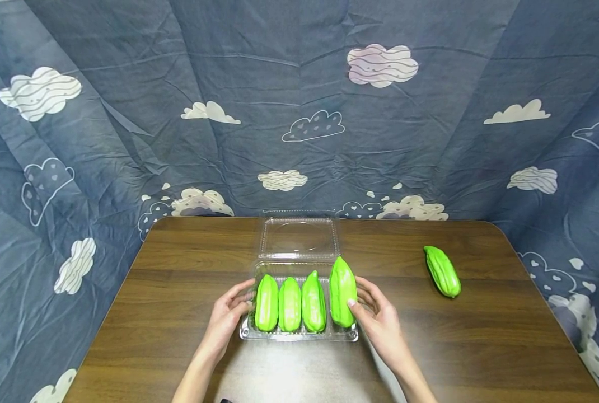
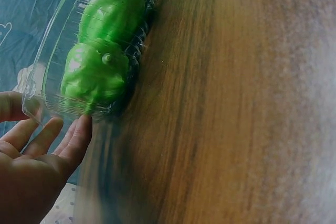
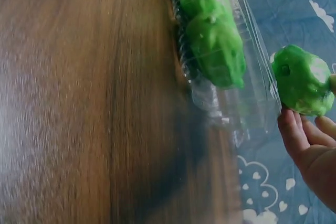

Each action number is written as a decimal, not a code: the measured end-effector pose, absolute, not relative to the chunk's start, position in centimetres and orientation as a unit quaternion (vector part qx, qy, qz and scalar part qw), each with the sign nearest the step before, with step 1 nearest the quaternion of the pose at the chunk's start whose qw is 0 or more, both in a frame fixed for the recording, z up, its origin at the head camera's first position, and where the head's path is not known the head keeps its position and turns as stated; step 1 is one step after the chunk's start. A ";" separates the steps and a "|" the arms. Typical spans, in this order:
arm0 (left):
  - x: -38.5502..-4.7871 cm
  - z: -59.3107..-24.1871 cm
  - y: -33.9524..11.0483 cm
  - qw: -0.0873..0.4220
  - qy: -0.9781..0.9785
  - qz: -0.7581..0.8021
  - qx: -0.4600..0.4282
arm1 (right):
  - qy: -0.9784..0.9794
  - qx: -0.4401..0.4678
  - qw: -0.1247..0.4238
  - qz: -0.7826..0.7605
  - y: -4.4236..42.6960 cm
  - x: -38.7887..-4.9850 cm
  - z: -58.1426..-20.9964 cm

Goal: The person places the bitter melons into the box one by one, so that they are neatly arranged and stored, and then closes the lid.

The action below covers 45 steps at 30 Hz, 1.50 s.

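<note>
A clear plastic tray [image 1: 299,337] holds several green ridged fruits side by side, among them the leftmost one [image 1: 266,303]. My left hand [image 1: 224,320] grips the tray's left end, thumb at the rim and fingers against the side wall; the left wrist view shows this hand [image 2: 47,156] at the tray's corner. With my right hand [image 1: 382,324] I hold another green fruit [image 1: 342,292] over the tray's right end. In the right wrist view that fruit [image 3: 302,81] is above the rim, pinched between thumb and fingers of the hand [image 3: 317,156].
The tray's transparent lid [image 1: 299,238] lies folded back behind it. One more green fruit [image 1: 443,272] rests on the wooden table [image 1: 481,336] to the right. A blue cloth with clouds [image 1: 299,67] hangs behind the table.
</note>
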State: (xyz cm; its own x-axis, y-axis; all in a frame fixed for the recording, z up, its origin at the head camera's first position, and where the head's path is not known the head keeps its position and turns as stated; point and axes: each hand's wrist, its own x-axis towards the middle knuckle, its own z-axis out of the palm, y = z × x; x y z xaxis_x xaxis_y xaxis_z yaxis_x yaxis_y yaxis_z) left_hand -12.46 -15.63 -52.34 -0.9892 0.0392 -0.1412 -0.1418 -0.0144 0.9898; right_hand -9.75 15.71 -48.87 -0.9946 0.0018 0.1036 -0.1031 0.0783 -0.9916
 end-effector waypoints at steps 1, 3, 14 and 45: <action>-12.4 -52.4 -15.6 0.064 0.699 0.711 -0.037 | -0.737 0.035 0.039 0.674 15.5 -9.8 -48.9; -12.4 -52.4 -15.7 0.064 0.700 0.711 -0.038 | -0.741 0.036 0.035 0.670 15.2 -9.8 -48.8; -12.4 -52.5 -15.9 0.065 0.699 0.711 -0.040 | -0.811 0.015 0.031 0.584 14.2 -10.1 -48.8; -12.6 -52.5 -15.7 0.068 0.702 0.708 -0.038 | -0.897 0.039 0.098 0.429 13.4 -10.6 -50.3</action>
State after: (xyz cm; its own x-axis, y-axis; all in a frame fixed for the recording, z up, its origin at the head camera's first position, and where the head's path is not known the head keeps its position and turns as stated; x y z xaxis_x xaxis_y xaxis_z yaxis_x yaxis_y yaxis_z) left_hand -12.61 -15.73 -52.54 -0.9878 0.0431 -0.1497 -0.1500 -0.0041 0.9887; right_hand -10.64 13.36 -50.34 -0.9779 0.0135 0.2086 -0.1540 0.6282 -0.7626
